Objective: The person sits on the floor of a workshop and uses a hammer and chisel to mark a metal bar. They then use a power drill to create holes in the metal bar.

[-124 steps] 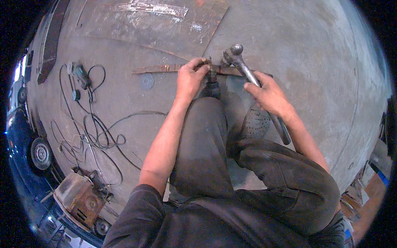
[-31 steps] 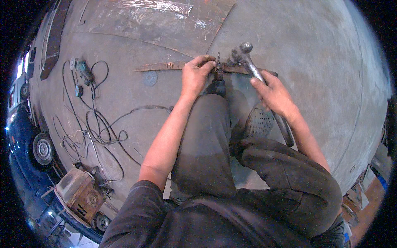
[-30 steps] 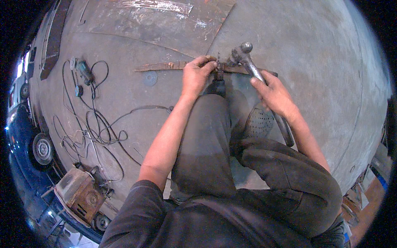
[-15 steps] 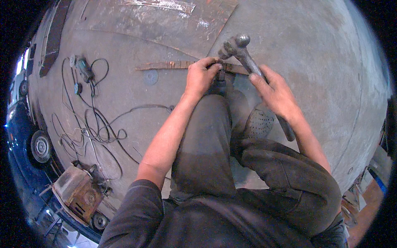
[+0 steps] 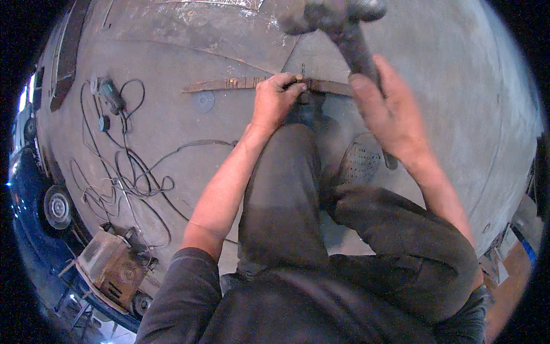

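In my right hand (image 5: 387,112) I grip a steel ball-peen hammer (image 5: 346,31), raised and blurred, its head above the metal strip. My left hand (image 5: 275,100) is closed in a pinch at a thin upright bit (image 5: 303,69); what small piece the fingers hold is too hidden to name. A dark tool body (image 5: 306,106) stands under the bit, just beyond my knee, partly hidden. Behind it lies a long rusty metal strip (image 5: 220,85) with marks across it. A sandalled foot (image 5: 358,160) is beside my bent leg.
On the left lie an angle grinder (image 5: 110,96), a grey disc (image 5: 204,103) and tangled cables (image 5: 132,178). A rusty machine (image 5: 114,264) stands at lower left beside a dark blue car (image 5: 31,195). A large metal sheet (image 5: 189,28) lies ahead; a dark channel piece (image 5: 63,69) is at upper left.
Over the last half second my right hand has lifted the hammer up and forward, bringing its head toward the top of the view. My left hand stays pinched near the bit, with little movement.
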`<state>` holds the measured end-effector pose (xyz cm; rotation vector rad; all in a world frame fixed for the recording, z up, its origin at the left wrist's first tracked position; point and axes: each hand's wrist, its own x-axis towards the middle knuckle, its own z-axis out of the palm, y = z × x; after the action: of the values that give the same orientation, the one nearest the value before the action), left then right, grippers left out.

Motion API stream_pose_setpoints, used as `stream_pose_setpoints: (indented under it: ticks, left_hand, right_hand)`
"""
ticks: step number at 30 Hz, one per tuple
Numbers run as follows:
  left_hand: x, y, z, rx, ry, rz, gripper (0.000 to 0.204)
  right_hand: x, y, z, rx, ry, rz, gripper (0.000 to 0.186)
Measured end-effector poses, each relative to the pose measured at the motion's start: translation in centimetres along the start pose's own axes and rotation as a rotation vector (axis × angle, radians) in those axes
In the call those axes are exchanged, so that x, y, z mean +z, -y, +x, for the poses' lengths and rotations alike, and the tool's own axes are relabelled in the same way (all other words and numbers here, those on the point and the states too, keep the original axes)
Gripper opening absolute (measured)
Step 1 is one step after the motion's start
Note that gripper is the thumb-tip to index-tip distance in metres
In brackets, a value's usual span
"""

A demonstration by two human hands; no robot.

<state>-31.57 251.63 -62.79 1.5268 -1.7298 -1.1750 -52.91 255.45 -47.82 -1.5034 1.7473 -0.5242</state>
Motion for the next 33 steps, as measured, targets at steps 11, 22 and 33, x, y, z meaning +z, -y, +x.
stream_pose_setpoints:
  ticks: [11, 22, 33]
  left_hand:
    - [-0.7, -0.6, -0.1, -0.078, 0.031, 0.052, 0.025]
    - [-0.3, 4.0, -1.1, -0.241, 0.097, 0.064, 0.038]
    - [1.0, 4.8, -0.2, -0.669, 0.42, -0.424, 0.039]
  right_hand:
    - [-0.9, 0.7, 0.0, -0.003, 0.034, 0.089, 0.04]
    - [-0.6, -4.3, 0.4, 0.287, 0.127, 0.113, 0.046]
    - [-0.3, -5.3, -1.2, 0.352, 0.211, 0.195, 0.05]
